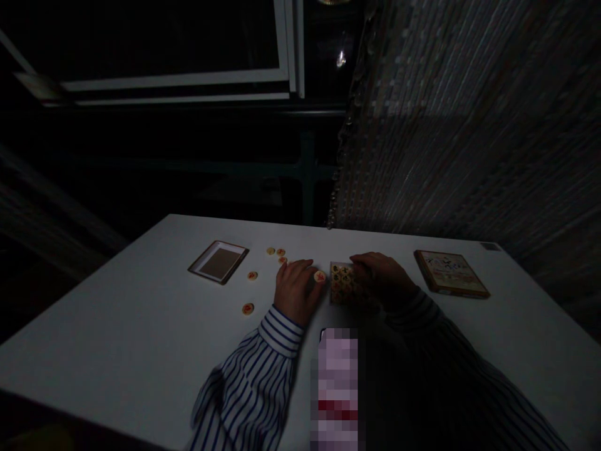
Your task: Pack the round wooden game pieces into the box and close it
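My left hand [295, 289] rests on the white table [117, 338], its fingers pinched on a round pale game piece with a red mark [319, 276]. My right hand [382, 275] lies curled over the right side of a small tray packed with round pieces [342, 283]. Several loose round pieces lie to the left: one [252, 275], another [248, 308], and a pair farther back [275, 252]. Both arms wear striped sleeves.
An empty box half [218, 262] lies at the back left of the table. A printed box lid [451, 272] lies at the right. A beaded curtain [469, 125] hangs behind the table on the right. A phone-like object [335, 388] lies near me.
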A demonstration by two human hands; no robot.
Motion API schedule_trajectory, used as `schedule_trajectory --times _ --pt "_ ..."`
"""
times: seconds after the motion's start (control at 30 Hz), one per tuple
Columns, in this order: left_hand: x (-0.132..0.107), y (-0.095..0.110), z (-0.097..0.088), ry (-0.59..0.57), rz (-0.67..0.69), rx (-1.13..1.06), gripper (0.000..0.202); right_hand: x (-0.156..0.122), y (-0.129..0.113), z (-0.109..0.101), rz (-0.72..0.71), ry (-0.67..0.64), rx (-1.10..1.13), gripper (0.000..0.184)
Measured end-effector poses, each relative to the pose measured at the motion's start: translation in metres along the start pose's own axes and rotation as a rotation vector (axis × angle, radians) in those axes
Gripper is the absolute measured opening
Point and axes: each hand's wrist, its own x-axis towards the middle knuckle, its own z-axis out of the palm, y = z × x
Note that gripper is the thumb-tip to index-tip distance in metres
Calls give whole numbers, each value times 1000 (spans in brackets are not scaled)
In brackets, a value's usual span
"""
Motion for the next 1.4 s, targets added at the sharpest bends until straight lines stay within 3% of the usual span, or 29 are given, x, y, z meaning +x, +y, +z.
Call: schedule_trajectory --times 0.53,0.87,1.0,1.13,1.27,1.4 --pt "12 18 17 -53 -38 -79 21 -4 8 -1 -32 51 50 28" --pt "1 17 30 -43 -60 -131 22 -5 11 7 -80 11 91 30" --pt "-2 18 30 -44 -66 -131 22 -5 10 14 -116 6 237 26" --pt "-6 21 30 -69 -53 -131 22 -6 1 19 -37 50 527 20" --pt "-9 21 30 -67 -44 -130 23 -7 -6 18 -72 -94 729 16" --pt "-10 22 31 -62 -33 -147 23 -9 -8 18 -28 -99 801 16"
